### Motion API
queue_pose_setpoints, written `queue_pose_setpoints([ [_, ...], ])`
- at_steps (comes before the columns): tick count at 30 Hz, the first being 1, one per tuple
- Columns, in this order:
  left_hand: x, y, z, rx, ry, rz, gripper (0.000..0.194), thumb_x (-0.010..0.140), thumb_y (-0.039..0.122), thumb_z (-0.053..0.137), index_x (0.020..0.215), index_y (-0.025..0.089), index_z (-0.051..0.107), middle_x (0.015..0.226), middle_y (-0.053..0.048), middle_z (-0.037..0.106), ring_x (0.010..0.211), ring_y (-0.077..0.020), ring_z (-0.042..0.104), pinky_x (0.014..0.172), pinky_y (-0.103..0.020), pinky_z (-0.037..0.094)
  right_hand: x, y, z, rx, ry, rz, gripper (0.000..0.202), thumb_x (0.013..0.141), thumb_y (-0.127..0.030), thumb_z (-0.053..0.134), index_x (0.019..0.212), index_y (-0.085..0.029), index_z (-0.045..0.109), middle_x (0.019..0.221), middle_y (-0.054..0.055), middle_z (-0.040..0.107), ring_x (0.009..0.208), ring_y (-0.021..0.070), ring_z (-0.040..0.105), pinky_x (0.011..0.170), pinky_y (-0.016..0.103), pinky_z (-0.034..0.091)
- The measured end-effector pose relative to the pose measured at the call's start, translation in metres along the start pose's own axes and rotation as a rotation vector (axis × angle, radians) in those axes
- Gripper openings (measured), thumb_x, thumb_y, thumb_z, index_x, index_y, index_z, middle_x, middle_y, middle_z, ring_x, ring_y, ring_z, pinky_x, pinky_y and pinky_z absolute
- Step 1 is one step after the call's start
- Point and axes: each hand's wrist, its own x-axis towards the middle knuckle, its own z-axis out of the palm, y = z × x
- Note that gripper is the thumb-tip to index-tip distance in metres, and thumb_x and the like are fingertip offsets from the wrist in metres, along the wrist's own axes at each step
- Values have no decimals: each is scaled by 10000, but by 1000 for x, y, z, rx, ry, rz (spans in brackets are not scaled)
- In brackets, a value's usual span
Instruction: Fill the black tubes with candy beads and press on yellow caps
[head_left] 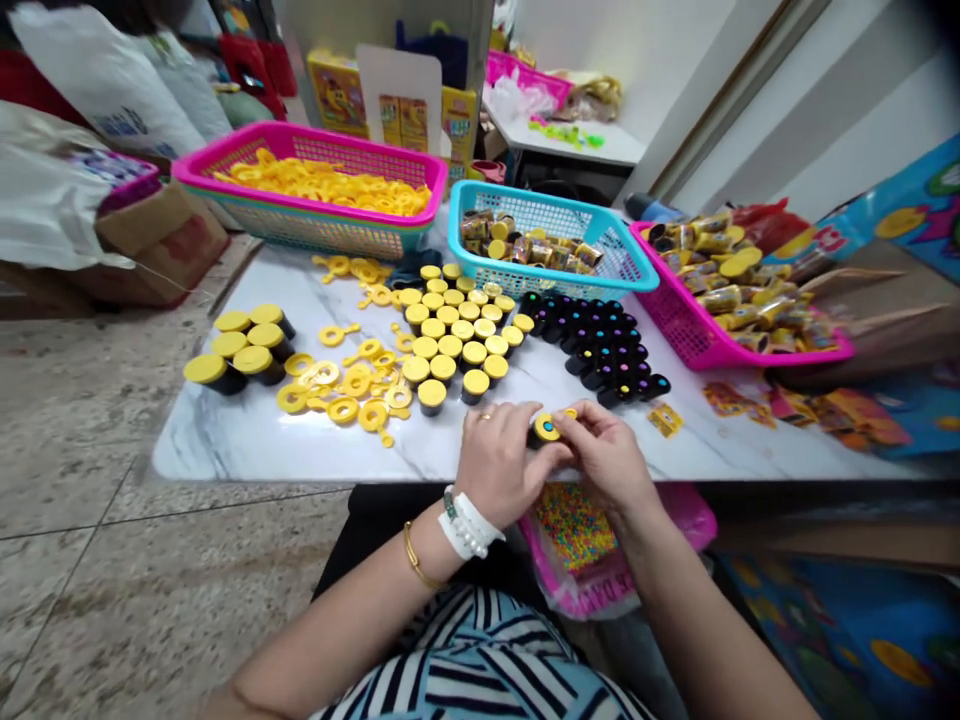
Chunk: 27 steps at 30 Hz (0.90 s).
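At the table's front edge, my left hand [495, 455] is closed around a small black container [533, 438]. A yellow ring piece [545, 427] sits on its top, with a blue spot showing in the ring's hole. My right hand [606, 452] pinches the yellow ring piece at its tab side; its fingertips partly cover it. Just beyond my hands stand several black containers with yellow lids [448, 345]. To their right are rows of black containers with coloured dots on top [609, 345]. Loose yellow ring pieces [358, 380] lie to the left.
A pink basket [307, 140] of yellow ring pieces, a blue basket [551, 200] and a pink basket [697, 345] of wrapped containers line the back and right. Lidded containers [251, 345] stand left. A pink tray [686, 510] holding coloured beads [574, 525] sits below the table edge.
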Motion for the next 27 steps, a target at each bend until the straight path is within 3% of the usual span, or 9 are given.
queue_pose_setpoints([
  [5,-7,-4,0,17,-5,2,263,900,412,573,1068,220,635,945,-48,623,928,-233,538,839,-395,349,-2,-3,-7,33,-64,5,253,784,-403,704,852,-160,706,691,8,654,541,109,568,506,238,508],
  [9,-5,-5,-1,14,-26,30,259,908,397,557,1070,210,633,942,-45,631,921,-235,527,832,-401,347,9,-17,-22,81,-213,179,234,775,-371,697,815,-142,729,705,35,668,593,117,594,525,224,512],
  [13,-5,-5,-2,5,-51,62,231,913,367,545,1053,210,640,905,-38,635,892,-226,526,805,-391,348,29,-31,-30,-33,-432,372,253,685,-327,797,812,-152,665,615,-14,638,472,78,554,447,181,459],
  [16,-4,-6,-2,3,-67,72,224,928,363,517,1022,207,646,878,-42,633,881,-224,527,806,-392,341,38,-37,-24,-79,-538,438,303,654,-278,824,771,-180,562,549,-70,585,405,61,501,428,182,451],
  [21,-2,-7,-1,8,-72,60,229,935,372,502,990,208,651,872,-44,628,875,-224,528,790,-385,332,27,-39,-9,-155,-488,347,329,720,-315,779,830,-206,489,543,-93,582,399,69,523,456,196,480],
  [24,-3,-6,-1,17,-61,58,202,915,361,533,990,215,653,857,-36,622,872,-223,529,782,-384,334,11,-36,-10,-258,-449,281,324,815,-422,689,947,-234,461,521,-90,599,452,115,620,466,187,476],
  [27,-4,-7,0,20,-40,60,203,904,358,554,1016,220,651,858,-36,621,876,-222,530,787,-383,341,4,-35,-18,-282,-451,307,357,839,-482,647,1008,-247,438,622,-43,684,548,149,695,522,214,523],
])
